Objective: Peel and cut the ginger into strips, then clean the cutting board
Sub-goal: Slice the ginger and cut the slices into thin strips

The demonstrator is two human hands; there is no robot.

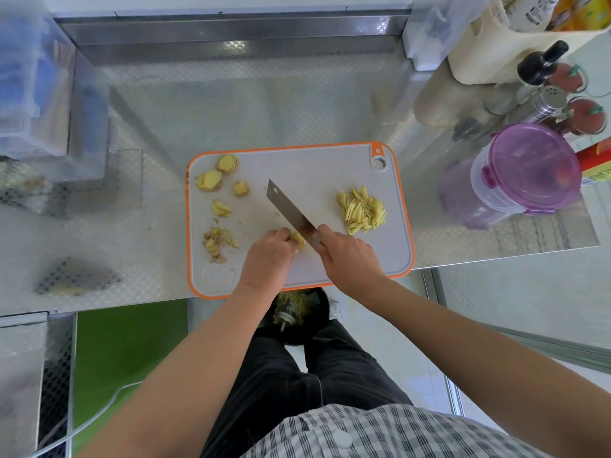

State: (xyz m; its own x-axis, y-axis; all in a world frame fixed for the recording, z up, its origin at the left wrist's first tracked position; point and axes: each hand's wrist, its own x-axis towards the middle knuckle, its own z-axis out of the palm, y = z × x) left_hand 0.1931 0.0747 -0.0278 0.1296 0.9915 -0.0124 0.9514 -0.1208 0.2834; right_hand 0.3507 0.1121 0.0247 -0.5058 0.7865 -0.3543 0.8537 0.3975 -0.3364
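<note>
A grey cutting board (307, 166) with an orange rim lies on the steel counter. My right hand (350, 256) grips the handle of a cleaver (287, 209), whose blade points up and left across the board. My left hand (267, 259) holds a small piece of ginger (297, 240) with curled fingers right against the blade. A heap of ginger strips (362, 209) lies on the board's right side. Three peeled ginger chunks (211, 180) and some slices (221, 208) sit at the upper left. Peelings (218, 242) lie on the left.
A purple-lidded clear container (529, 166) stands right of the board, with bottles and shakers (545, 94) behind it. A clear plastic box (43, 94) stands at the far left. A black bin (301, 312) with scraps sits on the floor under the counter's front edge.
</note>
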